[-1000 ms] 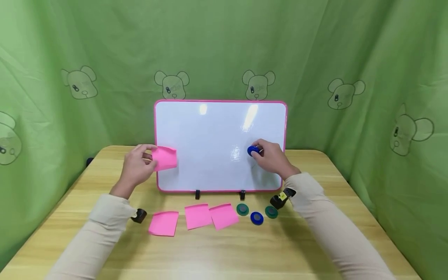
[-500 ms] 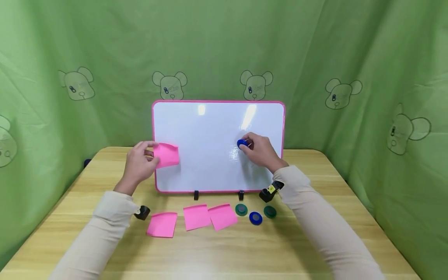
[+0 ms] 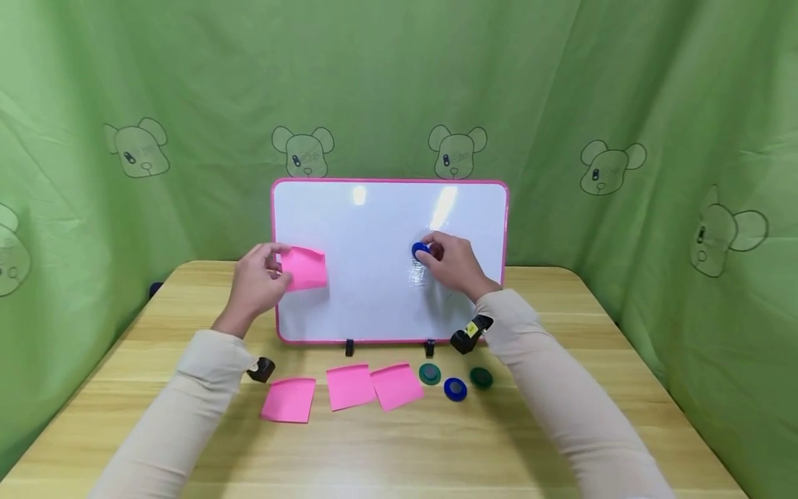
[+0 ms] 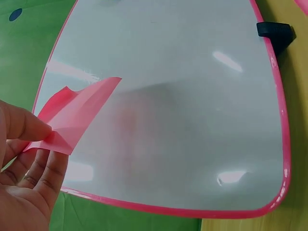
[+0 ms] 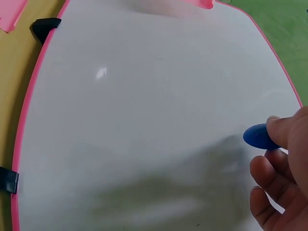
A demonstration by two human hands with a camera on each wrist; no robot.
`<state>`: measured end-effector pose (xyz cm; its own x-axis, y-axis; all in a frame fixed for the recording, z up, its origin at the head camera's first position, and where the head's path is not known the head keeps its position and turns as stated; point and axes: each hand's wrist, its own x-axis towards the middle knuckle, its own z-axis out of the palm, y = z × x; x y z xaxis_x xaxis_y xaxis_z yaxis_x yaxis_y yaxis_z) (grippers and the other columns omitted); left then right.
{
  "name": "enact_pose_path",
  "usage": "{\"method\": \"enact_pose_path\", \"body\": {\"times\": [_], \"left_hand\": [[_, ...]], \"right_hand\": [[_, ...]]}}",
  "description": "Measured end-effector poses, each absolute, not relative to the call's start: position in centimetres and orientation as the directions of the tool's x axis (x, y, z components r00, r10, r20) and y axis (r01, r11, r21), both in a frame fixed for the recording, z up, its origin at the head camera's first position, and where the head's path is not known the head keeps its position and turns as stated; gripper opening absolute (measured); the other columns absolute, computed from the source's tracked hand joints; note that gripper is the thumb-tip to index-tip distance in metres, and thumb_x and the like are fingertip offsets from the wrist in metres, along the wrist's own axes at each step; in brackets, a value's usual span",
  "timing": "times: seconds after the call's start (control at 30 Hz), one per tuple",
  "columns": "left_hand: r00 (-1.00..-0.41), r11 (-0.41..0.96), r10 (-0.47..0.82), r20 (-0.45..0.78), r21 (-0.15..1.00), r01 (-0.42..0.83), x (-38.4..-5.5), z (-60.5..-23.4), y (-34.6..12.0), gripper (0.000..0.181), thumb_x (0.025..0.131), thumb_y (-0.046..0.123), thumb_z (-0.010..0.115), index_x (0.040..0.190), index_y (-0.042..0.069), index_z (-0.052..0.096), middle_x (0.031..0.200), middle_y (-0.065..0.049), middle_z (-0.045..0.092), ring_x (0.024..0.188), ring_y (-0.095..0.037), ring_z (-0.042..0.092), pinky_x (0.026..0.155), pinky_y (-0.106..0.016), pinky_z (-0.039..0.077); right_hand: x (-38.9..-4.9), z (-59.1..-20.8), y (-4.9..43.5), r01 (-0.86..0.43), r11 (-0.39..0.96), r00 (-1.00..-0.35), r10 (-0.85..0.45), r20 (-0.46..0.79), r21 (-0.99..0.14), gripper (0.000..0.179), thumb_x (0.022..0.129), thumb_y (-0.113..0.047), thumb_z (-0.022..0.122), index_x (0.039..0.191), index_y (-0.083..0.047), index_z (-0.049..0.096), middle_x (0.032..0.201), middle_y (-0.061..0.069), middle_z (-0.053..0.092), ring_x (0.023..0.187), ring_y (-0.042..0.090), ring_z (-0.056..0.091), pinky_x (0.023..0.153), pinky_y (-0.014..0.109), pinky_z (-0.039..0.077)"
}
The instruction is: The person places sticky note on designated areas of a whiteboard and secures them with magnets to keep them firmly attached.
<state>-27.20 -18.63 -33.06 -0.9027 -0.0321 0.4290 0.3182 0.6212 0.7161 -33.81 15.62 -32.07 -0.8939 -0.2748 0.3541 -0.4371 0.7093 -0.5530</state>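
My left hand (image 3: pixel 257 283) pinches a pink sticky note (image 3: pixel 305 269) by its left edge, in front of the left part of a pink-framed whiteboard (image 3: pixel 368 229). In the left wrist view the note (image 4: pixel 77 113) bends between thumb and fingers, and its free end stands off the board surface. A round blue magnet (image 3: pixel 420 251) is pinched between thumb and fingers of my right hand (image 3: pixel 458 265), before the board's right half. The right wrist view shows this magnet (image 5: pixel 260 136) near the board; whether it touches I cannot tell.
Three pink sticky notes (image 3: pixel 289 400) lie on the wooden table (image 3: pixel 374 457) before the board. Right of them lie two green magnets (image 3: pixel 430 374) and another blue magnet (image 3: pixel 456 389). Black feet (image 3: pixel 350 348) support the board. A green curtain (image 3: pixel 386 76) hangs behind.
My left hand has carried the pink sticky note right and slightly up, further over the board. My right hand has moved the blue magnet left and slightly up.
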Motion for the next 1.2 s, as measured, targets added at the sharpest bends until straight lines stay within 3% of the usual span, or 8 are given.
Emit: {"method": "enact_pose_path", "body": {"times": [0.33,0.77,1.2], "left_hand": [[-0.911,0.6,-0.036,0.411,0.738,0.309,-27.7,-32.6,-17.8,0.043,0.078,0.0,0.063,0.122,0.0,0.059,0.109,-0.016,0.057,0.092,-0.029,0.061,0.072,-0.038,0.056],[-0.914,0.582,-0.059,0.4,0.758,0.294,-29.2,-32.4,-17.6,0.043,0.079,0.002,0.062,0.122,0.002,0.059,0.11,-0.013,0.056,0.093,-0.027,0.06,0.066,-0.034,0.054],[-0.919,0.531,-0.081,0.386,0.797,0.288,-31.0,-31.5,-17.7,0.048,0.08,-0.001,0.061,0.128,0.002,0.056,0.116,-0.015,0.053,0.098,-0.028,0.057,0.074,-0.036,0.054]], "right_hand": [[-34.6,-32.0,14.5,-0.451,0.691,-0.887,-0.275,0.372,-0.565,0.023,0.094,-0.021,0.064,0.111,-0.005,0.063,0.086,0.009,0.059,0.08,0.023,0.052,0.068,0.032,0.044],[-35.5,-31.9,13.1,-0.451,0.669,-0.888,-0.267,0.375,-0.591,0.022,0.094,-0.02,0.066,0.11,-0.006,0.062,0.089,0.008,0.063,0.08,0.022,0.055,0.069,0.032,0.046],[-35.4,-31.6,11.5,-0.464,0.639,-0.882,-0.27,0.387,-0.613,0.022,0.094,-0.019,0.065,0.11,-0.006,0.062,0.089,0.008,0.066,0.08,0.021,0.058,0.068,0.032,0.047]]}}
